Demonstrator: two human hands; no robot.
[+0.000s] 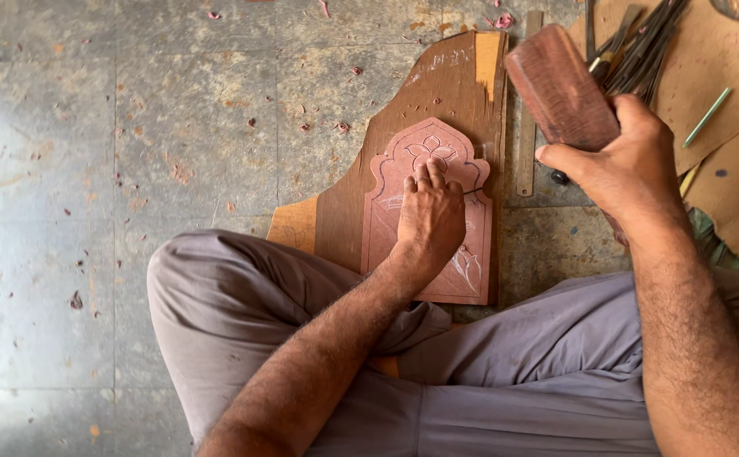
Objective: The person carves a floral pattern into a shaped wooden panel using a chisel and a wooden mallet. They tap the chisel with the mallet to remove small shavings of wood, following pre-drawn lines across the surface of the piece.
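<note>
At centre frame the left hand (430, 222) pressed flat, ungripping, on the stiff, likely brittle reddish arched carved wooden panel (431, 222), seemingly pinning a thin chisel (474, 191), while the right hand (619, 169) clenched a heavy-looking dark wooden mallet block (561, 86) at upper right.

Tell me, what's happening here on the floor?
A person sits cross-legged carving wood. The left hand presses on a small arched panel with a flower design, seemingly steadying a thin chisel. The right hand holds a wooden mallet raised above it. The panel lies on a larger board; more tools lie nearby.
</note>
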